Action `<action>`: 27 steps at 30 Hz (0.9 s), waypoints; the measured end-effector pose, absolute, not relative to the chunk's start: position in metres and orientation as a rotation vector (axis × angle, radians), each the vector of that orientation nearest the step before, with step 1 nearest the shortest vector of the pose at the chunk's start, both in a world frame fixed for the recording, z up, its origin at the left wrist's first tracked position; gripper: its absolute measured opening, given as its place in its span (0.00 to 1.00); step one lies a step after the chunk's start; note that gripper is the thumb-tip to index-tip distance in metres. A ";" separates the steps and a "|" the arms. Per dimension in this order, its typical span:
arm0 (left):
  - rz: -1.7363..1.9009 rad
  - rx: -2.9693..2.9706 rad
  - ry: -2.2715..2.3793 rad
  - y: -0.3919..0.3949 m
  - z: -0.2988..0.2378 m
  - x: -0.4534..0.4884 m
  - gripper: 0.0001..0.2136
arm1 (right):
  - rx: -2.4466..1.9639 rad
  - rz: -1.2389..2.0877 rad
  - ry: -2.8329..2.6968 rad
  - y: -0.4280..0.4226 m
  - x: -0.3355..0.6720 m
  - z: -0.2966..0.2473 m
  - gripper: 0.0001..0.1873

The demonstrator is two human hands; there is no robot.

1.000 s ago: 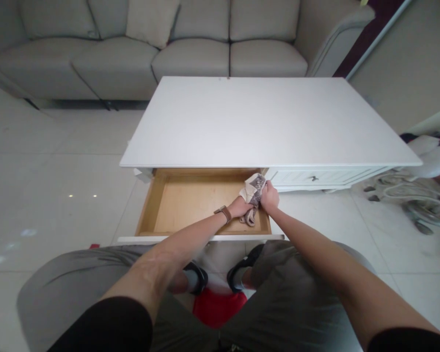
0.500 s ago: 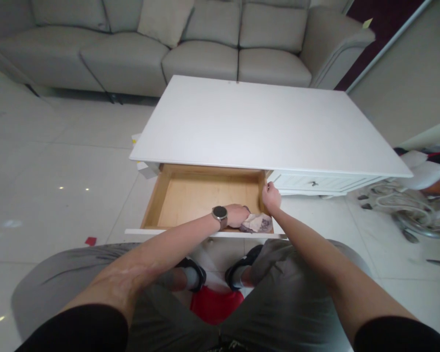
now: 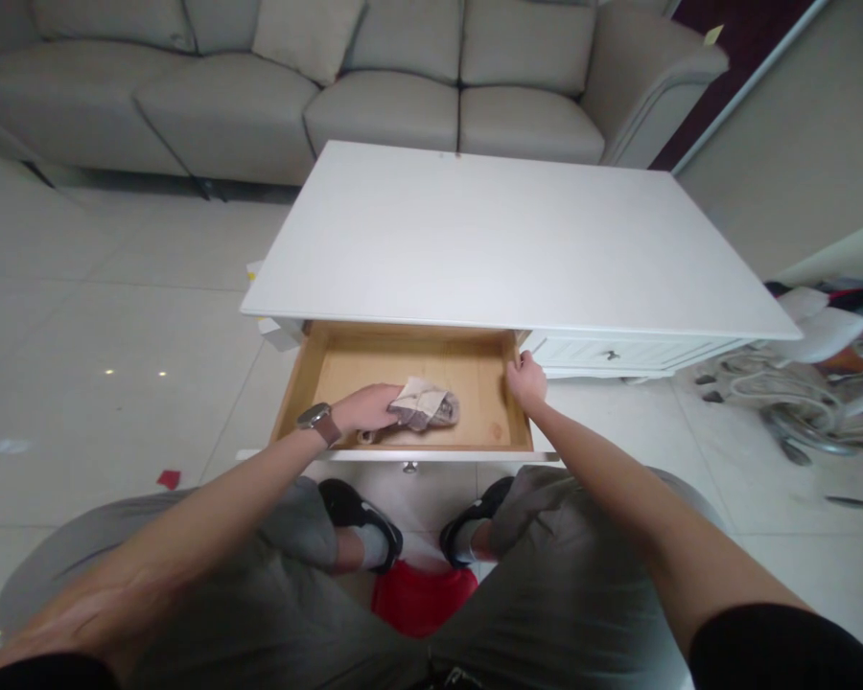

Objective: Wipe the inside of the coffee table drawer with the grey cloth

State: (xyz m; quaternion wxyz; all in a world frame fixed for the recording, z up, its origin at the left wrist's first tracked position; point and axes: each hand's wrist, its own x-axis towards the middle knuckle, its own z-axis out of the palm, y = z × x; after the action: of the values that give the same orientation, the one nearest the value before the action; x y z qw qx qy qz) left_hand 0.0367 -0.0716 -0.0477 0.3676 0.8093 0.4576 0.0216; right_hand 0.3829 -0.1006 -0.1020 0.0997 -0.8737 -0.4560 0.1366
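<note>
A wooden drawer [image 3: 481, 383] is pulled out of the white coffee table [image 3: 524, 244], on its left side. Inside it, my left hand [image 3: 368, 408] is closed on a crumpled cloth [image 3: 424, 404], beige with a purple-grey pattern, low over the drawer floor. A wristwatch sits on that wrist. My right hand [image 3: 527, 381] grips the drawer's right side wall near its back end, fingers curled over the edge. Part of the cloth under my left hand is hidden.
A grey sofa [image 3: 381, 110] stands behind the table. A second drawer with a knob [image 3: 612, 356] is closed at the right. Cords and bundled items [image 3: 791, 402] lie on the floor to the right. Something red [image 3: 423, 599] is between my feet, and a red scrap [image 3: 168, 478] lies left.
My left hand has moved left with the cloth, from the drawer's front right corner toward its middle. My right hand stays on the side wall. The view has shifted slightly.
</note>
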 end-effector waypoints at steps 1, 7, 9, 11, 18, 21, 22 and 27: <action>0.035 2.109 1.122 -0.070 -0.046 0.042 0.16 | -2.579 0.405 -1.352 -0.101 0.383 -0.102 0.18; 0.165 2.536 0.640 -0.078 -0.028 0.105 0.24 | -2.582 0.399 -1.370 -0.100 0.383 -0.102 0.17; 0.158 2.655 0.436 -0.087 -0.028 0.135 0.26 | -2.606 0.395 -1.370 -0.098 0.383 -0.102 0.17; 0.105 2.718 0.309 -0.097 -0.033 0.165 0.25 | -2.619 0.382 -1.368 -0.097 0.383 -0.102 0.17; -0.011 2.624 0.192 -0.108 -0.060 0.209 0.15 | -2.596 0.394 -1.390 -0.099 0.383 -0.103 0.16; -0.101 2.620 0.342 -0.103 -0.057 0.200 0.11 | -2.596 0.392 -1.399 -0.101 0.382 -0.103 0.16; -0.119 2.622 0.356 -0.101 -0.055 0.195 0.10 | -2.599 0.390 -1.400 -0.102 0.382 -0.103 0.16; -0.132 2.614 0.247 -0.094 -0.043 0.150 0.04 | -2.611 0.399 -1.387 -0.104 0.381 -0.102 0.16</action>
State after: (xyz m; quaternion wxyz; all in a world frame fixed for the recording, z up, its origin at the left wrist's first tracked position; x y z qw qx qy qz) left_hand 0.1500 -0.0943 -0.0431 0.2533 0.9619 0.0908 -0.0484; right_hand 0.3813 -0.1037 -0.1020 0.0790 -0.8726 -0.4633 0.1332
